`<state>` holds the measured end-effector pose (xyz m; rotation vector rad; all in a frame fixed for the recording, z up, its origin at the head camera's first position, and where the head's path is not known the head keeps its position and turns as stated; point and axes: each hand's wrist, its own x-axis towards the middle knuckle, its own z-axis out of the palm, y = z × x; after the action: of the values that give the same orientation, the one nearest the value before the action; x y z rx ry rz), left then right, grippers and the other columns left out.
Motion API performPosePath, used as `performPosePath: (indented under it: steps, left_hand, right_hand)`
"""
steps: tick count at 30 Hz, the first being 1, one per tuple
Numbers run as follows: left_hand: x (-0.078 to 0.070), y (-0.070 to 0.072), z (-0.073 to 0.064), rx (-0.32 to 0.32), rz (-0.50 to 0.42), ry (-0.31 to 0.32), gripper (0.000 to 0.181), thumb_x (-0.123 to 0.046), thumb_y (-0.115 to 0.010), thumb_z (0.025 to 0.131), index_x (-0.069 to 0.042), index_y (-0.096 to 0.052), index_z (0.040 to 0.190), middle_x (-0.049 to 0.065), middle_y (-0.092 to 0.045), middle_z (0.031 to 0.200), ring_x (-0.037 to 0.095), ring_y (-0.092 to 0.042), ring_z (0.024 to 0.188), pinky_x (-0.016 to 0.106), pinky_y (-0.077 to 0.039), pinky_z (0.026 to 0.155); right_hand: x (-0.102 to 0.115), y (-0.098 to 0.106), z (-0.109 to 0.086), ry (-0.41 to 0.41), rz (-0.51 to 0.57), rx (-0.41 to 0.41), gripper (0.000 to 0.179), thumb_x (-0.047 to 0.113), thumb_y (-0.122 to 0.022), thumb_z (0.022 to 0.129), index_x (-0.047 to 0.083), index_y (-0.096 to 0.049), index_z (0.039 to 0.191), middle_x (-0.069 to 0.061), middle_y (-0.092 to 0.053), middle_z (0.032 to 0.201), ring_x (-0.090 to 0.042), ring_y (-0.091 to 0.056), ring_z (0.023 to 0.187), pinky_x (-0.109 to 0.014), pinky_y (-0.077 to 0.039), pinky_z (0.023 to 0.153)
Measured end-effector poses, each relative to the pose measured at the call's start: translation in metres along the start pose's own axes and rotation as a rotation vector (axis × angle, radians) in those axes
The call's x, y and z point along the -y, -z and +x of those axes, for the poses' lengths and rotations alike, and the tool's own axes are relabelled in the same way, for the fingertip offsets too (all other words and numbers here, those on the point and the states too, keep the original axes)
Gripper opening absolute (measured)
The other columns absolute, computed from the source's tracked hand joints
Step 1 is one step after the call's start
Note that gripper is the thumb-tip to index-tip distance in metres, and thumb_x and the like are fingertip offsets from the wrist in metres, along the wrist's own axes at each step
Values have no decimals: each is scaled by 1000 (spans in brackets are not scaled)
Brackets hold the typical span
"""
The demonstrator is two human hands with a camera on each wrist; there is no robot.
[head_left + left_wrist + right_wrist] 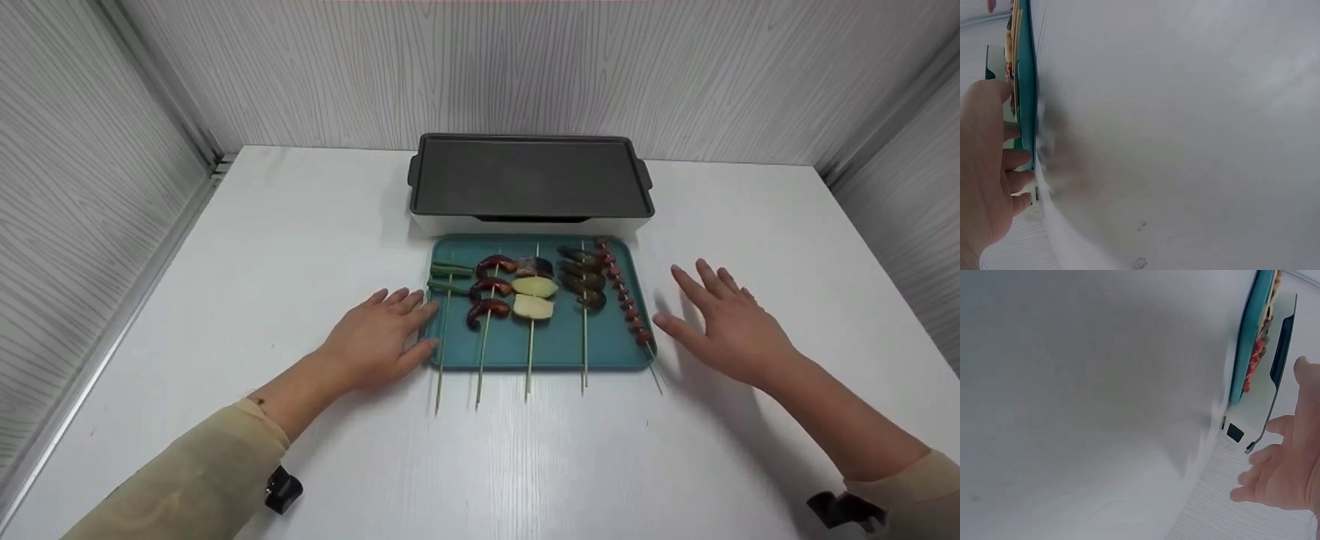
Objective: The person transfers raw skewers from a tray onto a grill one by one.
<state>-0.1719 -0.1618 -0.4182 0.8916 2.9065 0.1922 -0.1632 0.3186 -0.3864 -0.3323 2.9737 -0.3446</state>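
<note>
Head view: tray of skewers at frame centre, on white worktop; grill just above it, upper centre. Left hand, left of centre, lies at tray's left edge; fingers extended, released; contact with it cannot be told. Right hand, right of centre, near tray's right edge, fingers spread, released.

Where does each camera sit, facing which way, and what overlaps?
Head: head-worn, looking forward and down at a teal tray of food skewers and a griddle; left hand, right hand and sleeves show.
Left wrist: on that wrist, looking over the white tabletop; left hand at its left edge.
Right wrist: on that wrist, likewise; right hand at right edge.
Both wrist views share the tray.
</note>
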Motion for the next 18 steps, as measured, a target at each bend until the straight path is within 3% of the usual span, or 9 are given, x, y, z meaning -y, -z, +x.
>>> performPosePath:
  steps: [5, 7, 12, 14, 18]
  left_hand:
    - [0, 1, 3, 31, -20, 5, 64, -43, -48, 110, -4, -46, 161, 22, -46, 161, 42, -43, 150, 55, -33, 122]
    - [-1, 1, 4, 21, -27, 3, 63, -41, -48, 109, -4, -48, 159, 23, -48, 159, 42, -45, 148, 55, -37, 120]
    - [-3, 1, 4, 22, -9, 0, 61, -41, -48, 110, -3, -49, 159, 23, -50, 157, 42, -48, 146, 55, -46, 113]
    - [-4, 2, 5, 40, 2, 5, 61, -41, -47, 110, -4, -48, 159, 23, -50, 158, 41, -48, 146, 55, -47, 112]
    - [-3, 3, 7, 66, 14, 8, 62, -41, -46, 111, -4, -46, 161, 22, -48, 159, 41, -48, 147, 55, -47, 112]
  right_hand:
    - [9, 4, -13, -2, 89, -20, 83, 62, -53, 106, 4, -40, 163, -30, -40, 163, -54, -41, 146, -72, -46, 102]
    - [12, 4, -18, -6, 143, -44, 77, 58, -56, 106, 2, -48, 158, -28, -62, 141, -51, -64, 119, -66, -51, 98]
    - [15, 5, -28, -53, 286, -35, 67, 52, -59, 107, -1, -60, 147, -23, -74, 122, -44, -73, 101, -56, -59, 90]
    - [15, 6, -30, -87, 357, 12, 66, 52, -58, 107, -1, -61, 146, -23, -69, 136, -43, -70, 119, -57, -59, 94]
    - [12, 7, -29, -181, 553, 142, 67, 52, -59, 107, -3, -59, 147, -19, -73, 129, -32, -73, 113, -44, -61, 93]
